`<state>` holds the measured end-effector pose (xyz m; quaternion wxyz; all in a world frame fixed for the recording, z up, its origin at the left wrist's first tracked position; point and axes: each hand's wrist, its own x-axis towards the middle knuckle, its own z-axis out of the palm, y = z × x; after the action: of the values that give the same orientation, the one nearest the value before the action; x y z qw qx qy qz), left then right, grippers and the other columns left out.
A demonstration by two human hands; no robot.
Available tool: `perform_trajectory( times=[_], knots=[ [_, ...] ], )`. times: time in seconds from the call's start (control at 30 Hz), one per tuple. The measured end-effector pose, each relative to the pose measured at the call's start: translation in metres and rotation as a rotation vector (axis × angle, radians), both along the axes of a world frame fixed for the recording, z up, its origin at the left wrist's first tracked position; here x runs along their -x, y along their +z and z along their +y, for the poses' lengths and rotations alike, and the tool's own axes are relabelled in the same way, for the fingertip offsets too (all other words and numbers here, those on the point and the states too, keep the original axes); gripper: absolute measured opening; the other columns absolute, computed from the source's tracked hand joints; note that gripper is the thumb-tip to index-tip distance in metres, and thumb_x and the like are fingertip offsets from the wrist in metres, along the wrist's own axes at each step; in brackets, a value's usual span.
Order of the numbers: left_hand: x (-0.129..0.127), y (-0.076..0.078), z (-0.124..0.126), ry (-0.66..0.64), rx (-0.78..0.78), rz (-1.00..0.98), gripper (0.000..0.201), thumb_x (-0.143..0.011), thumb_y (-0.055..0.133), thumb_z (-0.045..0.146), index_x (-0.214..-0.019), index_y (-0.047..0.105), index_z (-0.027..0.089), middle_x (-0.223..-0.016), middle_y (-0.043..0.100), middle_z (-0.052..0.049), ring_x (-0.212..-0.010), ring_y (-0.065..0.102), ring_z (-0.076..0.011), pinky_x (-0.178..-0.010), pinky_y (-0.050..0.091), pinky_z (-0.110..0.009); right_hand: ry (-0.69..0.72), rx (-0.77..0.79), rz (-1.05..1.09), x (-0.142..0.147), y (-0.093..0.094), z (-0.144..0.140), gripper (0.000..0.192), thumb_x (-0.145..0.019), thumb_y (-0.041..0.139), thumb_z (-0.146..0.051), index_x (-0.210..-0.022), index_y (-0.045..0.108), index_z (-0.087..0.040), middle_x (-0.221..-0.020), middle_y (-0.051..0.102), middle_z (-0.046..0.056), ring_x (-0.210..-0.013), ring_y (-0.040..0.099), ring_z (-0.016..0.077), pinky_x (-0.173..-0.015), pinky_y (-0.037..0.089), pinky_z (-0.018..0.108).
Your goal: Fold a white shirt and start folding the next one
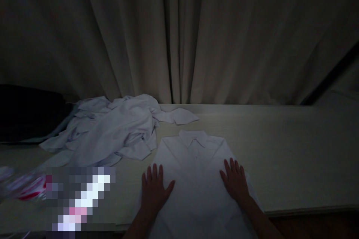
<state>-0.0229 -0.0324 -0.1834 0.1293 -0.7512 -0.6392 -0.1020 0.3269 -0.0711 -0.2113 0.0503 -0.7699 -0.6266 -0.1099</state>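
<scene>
A white collared shirt [196,157] lies flat on the pale table [280,149], collar away from me. My left hand [154,190] rests palm down on the shirt's left side, fingers spread. On the shirt's right side, my right hand [235,181] presses flat in the same way. Neither hand grips anything. The room is dim.
A heap of crumpled white garments [112,127] lies on the table's left half. A dark object [28,112] sits at far left. Red and white packaging [25,188] and a blurred patch lie at lower left. Curtains [179,33] hang behind. The table's front edge [308,209] runs at lower right.
</scene>
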Motion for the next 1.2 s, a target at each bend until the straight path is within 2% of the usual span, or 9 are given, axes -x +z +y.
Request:
perform_trajectory(
  times=[0.2,0.7,0.93,1.07,1.2],
  knots=[
    [0.000,0.001,0.005,-0.023,-0.009,0.021,0.085,-0.075,0.033,0.070,-0.135,0.040,0.010,-0.141,0.039,-0.025,-0.132,0.029,-0.0435,-0.107,0.015,-0.057,-0.012,-0.009,0.026,0.004,0.005,0.001,0.063,-0.089,0.027,-0.055,-0.140,0.035,-0.017,-0.146,0.031,0.017,-0.136,0.023,0.0346,-0.108,0.015,0.052],
    [0.005,-0.003,0.013,-0.051,-0.069,0.047,0.083,-0.076,0.033,0.069,-0.134,0.042,0.010,-0.139,0.043,-0.024,-0.130,0.033,-0.0434,-0.107,0.018,-0.057,-0.007,-0.101,0.072,0.003,-0.007,0.007,0.061,-0.090,0.028,-0.053,-0.137,0.039,-0.016,-0.144,0.035,0.018,-0.134,0.027,0.0343,-0.106,0.018,0.055],
    [0.006,-0.005,0.012,-0.045,-0.049,0.042,0.082,-0.077,0.032,0.069,-0.134,0.041,0.011,-0.139,0.042,-0.024,-0.130,0.033,-0.0426,-0.107,0.016,-0.058,-0.003,-0.088,0.066,0.004,-0.005,0.003,0.062,-0.089,0.032,-0.052,-0.137,0.039,-0.014,-0.144,0.034,0.020,-0.134,0.025,0.0365,-0.107,0.018,0.054],
    [0.003,-0.004,0.016,-0.050,-0.039,0.018,0.081,-0.077,0.034,0.068,-0.133,0.043,0.010,-0.139,0.043,-0.023,-0.131,0.033,-0.0422,-0.106,0.018,-0.059,0.017,-0.116,0.092,0.007,0.001,0.006,0.062,-0.089,0.032,-0.051,-0.137,0.039,-0.013,-0.144,0.035,0.019,-0.134,0.027,0.0361,-0.107,0.019,0.054],
    [0.006,0.008,0.012,-0.067,-0.043,-0.010,0.070,-0.082,0.036,0.058,-0.130,0.047,0.009,-0.137,0.045,-0.023,-0.130,0.036,-0.0397,-0.105,0.026,-0.058,0.079,-0.212,0.196,0.006,0.017,-0.003,0.065,-0.090,0.030,-0.050,-0.139,0.032,-0.008,-0.146,0.031,0.019,-0.137,0.022,0.0321,-0.109,0.023,0.051]
  ],
)
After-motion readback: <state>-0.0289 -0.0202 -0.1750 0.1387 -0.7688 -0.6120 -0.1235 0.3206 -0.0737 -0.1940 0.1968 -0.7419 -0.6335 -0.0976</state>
